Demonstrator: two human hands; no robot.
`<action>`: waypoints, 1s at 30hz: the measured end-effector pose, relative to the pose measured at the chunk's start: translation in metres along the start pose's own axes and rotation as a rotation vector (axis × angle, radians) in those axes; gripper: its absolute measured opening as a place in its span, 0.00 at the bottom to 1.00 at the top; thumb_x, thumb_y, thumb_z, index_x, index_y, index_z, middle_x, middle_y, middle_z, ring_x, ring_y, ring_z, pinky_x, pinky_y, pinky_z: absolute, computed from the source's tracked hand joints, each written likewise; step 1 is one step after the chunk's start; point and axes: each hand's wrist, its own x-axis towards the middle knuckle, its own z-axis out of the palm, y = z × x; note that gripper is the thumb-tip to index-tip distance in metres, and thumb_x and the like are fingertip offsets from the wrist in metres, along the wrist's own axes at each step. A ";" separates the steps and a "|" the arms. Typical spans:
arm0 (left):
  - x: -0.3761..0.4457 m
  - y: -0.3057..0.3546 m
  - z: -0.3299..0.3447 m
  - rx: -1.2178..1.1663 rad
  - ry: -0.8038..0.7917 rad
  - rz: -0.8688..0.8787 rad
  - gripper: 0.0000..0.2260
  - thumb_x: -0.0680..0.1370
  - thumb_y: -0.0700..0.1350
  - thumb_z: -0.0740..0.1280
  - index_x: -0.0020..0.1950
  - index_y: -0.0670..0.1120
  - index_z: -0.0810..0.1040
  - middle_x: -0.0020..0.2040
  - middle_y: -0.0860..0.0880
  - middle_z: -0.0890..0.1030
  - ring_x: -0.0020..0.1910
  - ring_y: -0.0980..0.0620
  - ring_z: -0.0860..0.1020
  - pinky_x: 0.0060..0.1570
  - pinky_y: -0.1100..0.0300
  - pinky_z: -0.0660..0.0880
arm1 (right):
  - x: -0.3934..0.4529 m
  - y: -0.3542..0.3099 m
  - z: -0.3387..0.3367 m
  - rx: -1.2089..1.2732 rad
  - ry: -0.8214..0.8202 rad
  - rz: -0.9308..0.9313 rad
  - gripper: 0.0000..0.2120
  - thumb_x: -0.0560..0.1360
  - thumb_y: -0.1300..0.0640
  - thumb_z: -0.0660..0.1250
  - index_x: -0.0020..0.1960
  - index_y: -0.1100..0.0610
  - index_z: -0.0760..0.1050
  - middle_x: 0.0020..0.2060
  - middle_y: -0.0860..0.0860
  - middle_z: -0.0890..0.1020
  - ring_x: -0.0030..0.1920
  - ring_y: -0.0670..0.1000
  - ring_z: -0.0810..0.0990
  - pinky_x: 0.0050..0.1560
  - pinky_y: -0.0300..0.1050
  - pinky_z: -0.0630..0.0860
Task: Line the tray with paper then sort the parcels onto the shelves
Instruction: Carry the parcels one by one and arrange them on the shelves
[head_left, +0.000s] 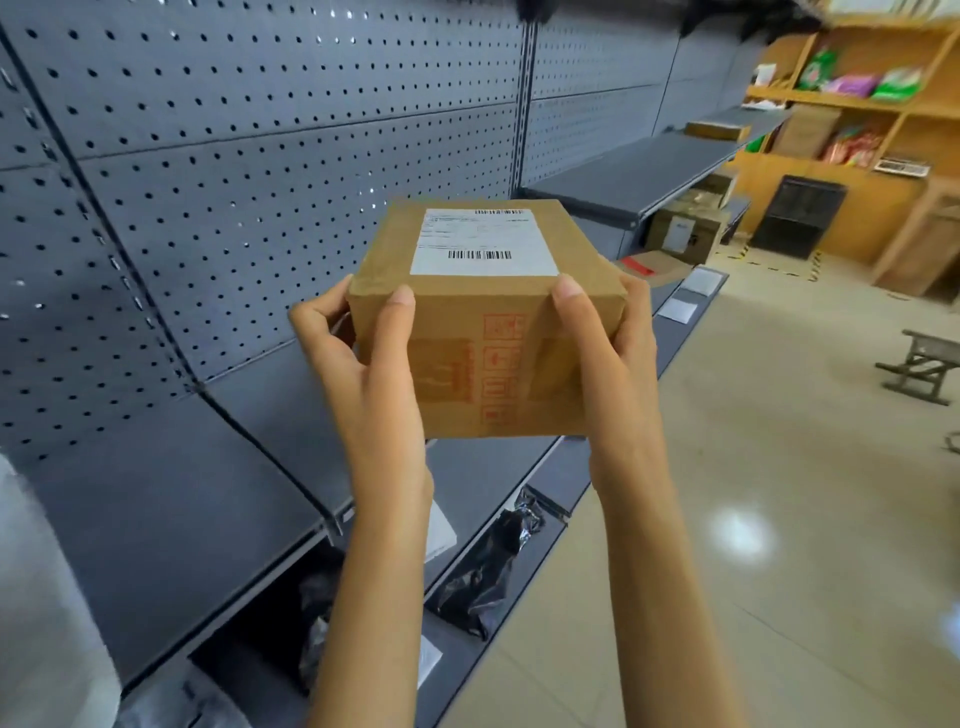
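Both hands are up on the cardboard parcel (488, 317), carried in the air in front of the grey shelving, above the grey shelf (171, 499) and touching none of it. The left hand (363, 364) is wrapped round the left side, thumb pressed flat on the near face, fingers curled behind the corner. The right hand (613, 358) mirrors it on the right side, thumb up to the top edge, fingers tucked out of sight behind.

What could go wrong? The grip sits mostly low and on the near side, so if either hand lets go early as the box tips toward the shelf, it could roll forward off the palms. The shelf lip is a catch point too: come in low and the bottom edge may knock it. Below lie black plastic bags (493, 566) on the lower shelf, so a dropped box would land on those.

The parcel itself is a squat brown carton, corners crisp, seams taped. A white shipping label (485, 244) with two barcodes covers most of the top, and red printed marks run down the near face, too blurred to read.
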 end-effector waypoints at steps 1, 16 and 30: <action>0.013 -0.005 0.006 0.001 -0.004 0.004 0.07 0.81 0.45 0.67 0.56 0.50 0.70 0.56 0.54 0.78 0.52 0.59 0.80 0.49 0.61 0.78 | 0.015 0.001 0.004 -0.007 -0.007 0.008 0.18 0.80 0.42 0.65 0.68 0.41 0.69 0.56 0.39 0.82 0.55 0.37 0.80 0.51 0.39 0.74; 0.132 -0.081 0.075 0.042 -0.009 0.020 0.09 0.74 0.46 0.69 0.52 0.52 0.73 0.55 0.52 0.78 0.56 0.55 0.78 0.53 0.60 0.75 | 0.168 0.040 0.029 0.007 -0.032 0.061 0.14 0.79 0.43 0.66 0.63 0.41 0.72 0.54 0.40 0.83 0.54 0.37 0.80 0.50 0.40 0.72; 0.187 -0.140 0.165 0.197 0.187 0.068 0.06 0.75 0.47 0.70 0.46 0.56 0.73 0.39 0.58 0.78 0.43 0.55 0.75 0.46 0.59 0.70 | 0.322 0.080 0.015 0.052 -0.271 0.118 0.16 0.73 0.45 0.66 0.60 0.42 0.75 0.51 0.43 0.85 0.56 0.47 0.81 0.51 0.43 0.71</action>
